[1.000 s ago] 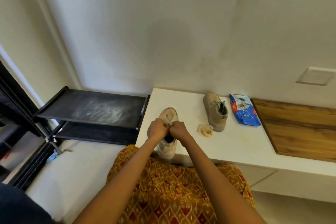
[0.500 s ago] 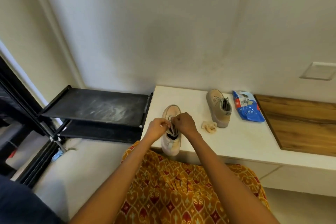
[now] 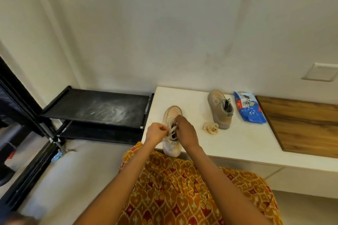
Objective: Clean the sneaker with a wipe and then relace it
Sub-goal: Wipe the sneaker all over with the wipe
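Note:
A pale beige sneaker (image 3: 172, 149) stands on the white bench (image 3: 243, 140), toe pointing to the wall, heel at the near edge. My left hand (image 3: 155, 132) sits at its left side and pinches a white lace (image 3: 171, 130) that runs to the eyelets. My right hand (image 3: 185, 129) lies over the tongue, its curled fingers on the lace near the upper eyelets. A crumpled used wipe (image 3: 210, 127) lies on the bench to the right of the sneaker.
A second, darker tan sneaker (image 3: 220, 109) with its laces in stands further right, and a blue wipes pack (image 3: 248, 109) lies beside it. A wooden panel (image 3: 301, 126) covers the bench's right part. A black metal shelf (image 3: 98, 107) stands at the left.
Both hands have parted a little: the left one moved left pulling the lace out, the right one shifted up toward the toe. The view has tilted slightly.

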`<action>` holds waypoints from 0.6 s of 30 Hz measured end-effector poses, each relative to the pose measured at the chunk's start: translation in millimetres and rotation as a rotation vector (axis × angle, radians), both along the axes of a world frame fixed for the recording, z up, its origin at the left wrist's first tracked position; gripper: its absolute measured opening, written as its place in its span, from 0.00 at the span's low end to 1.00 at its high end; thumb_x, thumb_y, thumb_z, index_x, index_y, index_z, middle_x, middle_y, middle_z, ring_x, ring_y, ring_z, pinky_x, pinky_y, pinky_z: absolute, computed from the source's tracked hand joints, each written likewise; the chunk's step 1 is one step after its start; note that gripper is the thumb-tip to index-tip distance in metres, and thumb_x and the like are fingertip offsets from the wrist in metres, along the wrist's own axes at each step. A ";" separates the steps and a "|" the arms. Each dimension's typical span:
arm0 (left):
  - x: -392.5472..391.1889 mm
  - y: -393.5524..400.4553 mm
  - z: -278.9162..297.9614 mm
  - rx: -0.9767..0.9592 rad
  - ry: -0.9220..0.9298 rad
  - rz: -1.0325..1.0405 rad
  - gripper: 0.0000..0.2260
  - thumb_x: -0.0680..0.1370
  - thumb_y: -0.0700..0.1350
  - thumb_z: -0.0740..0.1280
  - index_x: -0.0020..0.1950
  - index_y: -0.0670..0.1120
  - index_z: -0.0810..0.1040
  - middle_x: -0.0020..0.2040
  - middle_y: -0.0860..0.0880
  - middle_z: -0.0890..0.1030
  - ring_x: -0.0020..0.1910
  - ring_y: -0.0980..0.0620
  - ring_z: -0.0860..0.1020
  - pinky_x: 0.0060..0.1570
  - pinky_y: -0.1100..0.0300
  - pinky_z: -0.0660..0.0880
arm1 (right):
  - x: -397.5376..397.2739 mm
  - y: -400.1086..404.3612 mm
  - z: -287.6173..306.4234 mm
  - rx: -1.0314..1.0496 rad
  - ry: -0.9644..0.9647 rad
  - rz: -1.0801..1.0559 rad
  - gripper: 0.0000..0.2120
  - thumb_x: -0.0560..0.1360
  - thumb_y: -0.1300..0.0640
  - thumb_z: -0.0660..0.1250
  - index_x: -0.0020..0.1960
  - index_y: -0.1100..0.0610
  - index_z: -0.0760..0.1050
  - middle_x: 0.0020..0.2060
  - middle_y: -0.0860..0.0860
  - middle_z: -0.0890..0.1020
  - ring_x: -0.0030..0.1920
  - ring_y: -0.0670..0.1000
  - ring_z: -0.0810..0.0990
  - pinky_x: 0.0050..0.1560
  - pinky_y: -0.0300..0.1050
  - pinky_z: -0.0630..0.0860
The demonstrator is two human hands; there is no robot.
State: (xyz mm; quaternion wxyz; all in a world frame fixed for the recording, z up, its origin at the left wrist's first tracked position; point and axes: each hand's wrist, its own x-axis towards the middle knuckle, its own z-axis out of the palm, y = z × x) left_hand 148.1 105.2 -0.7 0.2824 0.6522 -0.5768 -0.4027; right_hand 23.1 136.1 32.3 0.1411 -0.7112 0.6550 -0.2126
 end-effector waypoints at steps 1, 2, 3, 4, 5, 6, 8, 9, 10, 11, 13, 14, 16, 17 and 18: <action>-1.4 0.7 0.0 -0.039 -0.065 -0.058 0.08 0.75 0.38 0.66 0.47 0.43 0.84 0.47 0.48 0.83 0.45 0.52 0.79 0.43 0.61 0.75 | 0.0 2.9 1.8 -0.026 0.083 0.039 0.06 0.76 0.63 0.57 0.53 0.57 0.68 0.44 0.54 0.78 0.39 0.54 0.75 0.37 0.41 0.64; -2.4 2.0 1.1 -0.070 -0.120 -0.112 0.09 0.75 0.38 0.64 0.50 0.43 0.84 0.48 0.48 0.82 0.48 0.51 0.79 0.44 0.62 0.73 | -0.6 4.6 3.4 -0.047 0.171 0.066 0.06 0.77 0.62 0.57 0.53 0.57 0.69 0.44 0.55 0.79 0.40 0.54 0.74 0.37 0.41 0.63; -3.0 2.3 1.4 -0.090 -0.155 -0.156 0.10 0.76 0.38 0.63 0.52 0.43 0.83 0.49 0.49 0.81 0.49 0.50 0.78 0.45 0.63 0.71 | -1.6 4.6 3.6 -0.059 0.242 0.082 0.07 0.77 0.61 0.57 0.54 0.58 0.70 0.46 0.56 0.79 0.42 0.56 0.75 0.39 0.42 0.62; -3.0 2.3 1.1 -0.095 -0.158 -0.180 0.11 0.77 0.38 0.62 0.54 0.44 0.83 0.51 0.48 0.81 0.51 0.49 0.78 0.46 0.63 0.71 | -3.1 4.3 3.4 -0.044 0.274 0.085 0.09 0.78 0.61 0.57 0.55 0.58 0.72 0.47 0.58 0.80 0.45 0.57 0.76 0.40 0.43 0.62; -2.3 2.4 0.0 -0.099 -0.135 -0.184 0.11 0.78 0.39 0.61 0.55 0.44 0.82 0.52 0.46 0.81 0.51 0.49 0.78 0.47 0.63 0.71 | -4.2 2.9 3.6 -0.021 0.274 0.086 0.10 0.78 0.61 0.57 0.57 0.58 0.73 0.49 0.58 0.80 0.47 0.58 0.76 0.41 0.43 0.63; -1.7 3.4 0.3 -0.103 -0.099 -0.169 0.11 0.79 0.41 0.60 0.55 0.43 0.81 0.53 0.45 0.81 0.51 0.48 0.78 0.48 0.62 0.72 | -4.9 0.9 2.0 0.006 0.256 0.089 0.10 0.78 0.61 0.57 0.57 0.57 0.74 0.49 0.59 0.80 0.49 0.59 0.76 0.42 0.43 0.64; 0.0 6.5 1.2 -0.125 -0.045 -0.099 0.10 0.80 0.44 0.59 0.54 0.44 0.79 0.53 0.45 0.80 0.49 0.51 0.77 0.46 0.63 0.71 | -5.6 -6.0 -1.2 0.026 0.240 0.125 0.10 0.77 0.61 0.60 0.56 0.56 0.74 0.49 0.58 0.79 0.49 0.58 0.77 0.42 0.43 0.67; 1.7 8.1 2.0 -0.128 -0.038 -0.063 0.10 0.80 0.47 0.60 0.55 0.44 0.76 0.52 0.47 0.80 0.48 0.53 0.76 0.42 0.64 0.71 | -6.3 -9.2 -3.4 0.022 0.234 0.134 0.09 0.76 0.61 0.61 0.55 0.56 0.74 0.49 0.57 0.79 0.49 0.57 0.77 0.41 0.43 0.68; 3.9 9.2 2.7 -0.108 -0.052 -0.045 0.11 0.80 0.51 0.61 0.56 0.45 0.74 0.51 0.48 0.78 0.47 0.54 0.75 0.39 0.65 0.70 | -7.4 -11.7 -4.8 0.018 0.228 0.122 0.09 0.76 0.62 0.62 0.55 0.57 0.73 0.50 0.55 0.78 0.49 0.56 0.77 0.41 0.43 0.68; 6.2 9.3 2.6 -0.069 -0.083 -0.049 0.14 0.79 0.54 0.61 0.58 0.46 0.72 0.50 0.50 0.77 0.46 0.55 0.75 0.37 0.65 0.70 | -9.2 -13.7 -5.8 0.012 0.226 0.093 0.09 0.75 0.62 0.63 0.56 0.58 0.73 0.52 0.55 0.75 0.51 0.56 0.76 0.40 0.43 0.69; 10.5 7.9 1.7 0.066 -0.196 -0.111 0.20 0.77 0.62 0.59 0.59 0.48 0.70 0.49 0.52 0.76 0.48 0.53 0.76 0.42 0.61 0.72 | -13.8 -15.2 -6.0 -0.015 0.255 -0.007 0.12 0.75 0.59 0.65 0.58 0.59 0.71 0.55 0.55 0.72 0.55 0.56 0.74 0.42 0.45 0.73; 12.4 7.4 1.6 0.130 -0.263 -0.158 0.23 0.76 0.64 0.58 0.59 0.48 0.70 0.49 0.51 0.77 0.49 0.51 0.77 0.46 0.58 0.74 | -15.8 -14.9 -6.6 -0.009 0.256 -0.065 0.15 0.74 0.57 0.67 0.59 0.58 0.70 0.56 0.56 0.71 0.56 0.56 0.73 0.43 0.46 0.74; 14.6 6.2 1.2 0.222 -0.277 -0.225 0.22 0.76 0.64 0.59 0.54 0.46 0.71 0.50 0.48 0.81 0.49 0.50 0.79 0.49 0.55 0.76 | -18.0 -15.7 -7.2 0.089 0.172 -0.185 0.23 0.72 0.53 0.71 0.62 0.59 0.67 0.58 0.56 0.69 0.57 0.57 0.74 0.42 0.47 0.74; 15.1 6.5 1.3 0.255 -0.223 -0.236 0.18 0.76 0.62 0.61 0.50 0.46 0.72 0.48 0.46 0.83 0.46 0.49 0.80 0.48 0.55 0.77 | -18.9 -16.7 -7.8 0.167 0.113 -0.227 0.25 0.71 0.50 0.71 0.62 0.59 0.67 0.57 0.56 0.70 0.56 0.58 0.75 0.40 0.47 0.73; 15.7 7.3 2.5 0.279 -0.162 -0.237 0.15 0.77 0.58 0.63 0.46 0.46 0.73 0.46 0.46 0.83 0.43 0.50 0.81 0.43 0.57 0.77 | -19.6 -17.8 -9.1 0.238 0.065 -0.244 0.24 0.71 0.48 0.71 0.60 0.60 0.68 0.55 0.56 0.72 0.55 0.58 0.77 0.37 0.44 0.70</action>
